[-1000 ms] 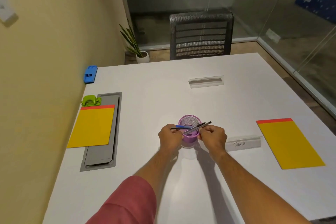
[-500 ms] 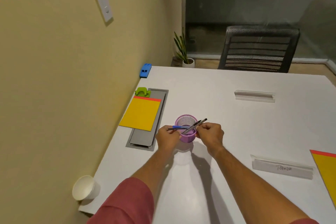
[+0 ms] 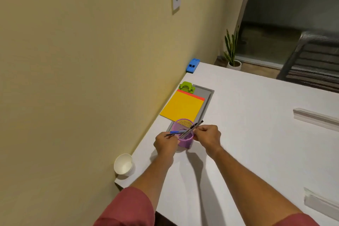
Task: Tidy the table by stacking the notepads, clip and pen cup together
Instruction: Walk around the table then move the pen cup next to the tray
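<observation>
Both hands fwd, arms out; left [image 3: 166,144] & right [image 3: 208,136] curled, gripping pen cup [image 3: 184,136].

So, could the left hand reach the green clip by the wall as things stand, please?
Probably not yet: the left hand grips the purple pen cup, so it isn't free. Otherwise only the flat yellow notepad lies before the green clip.

Warm indoor light, soft overall with a bit of motion smear

Light comes from overhead, so the forearms drop soft grey shadows on the white tabletop [image 3: 247,115]; the chair [image 3: 311,60] and glass at top right are dim and blurry, and the wide lens bends the edges.
</observation>
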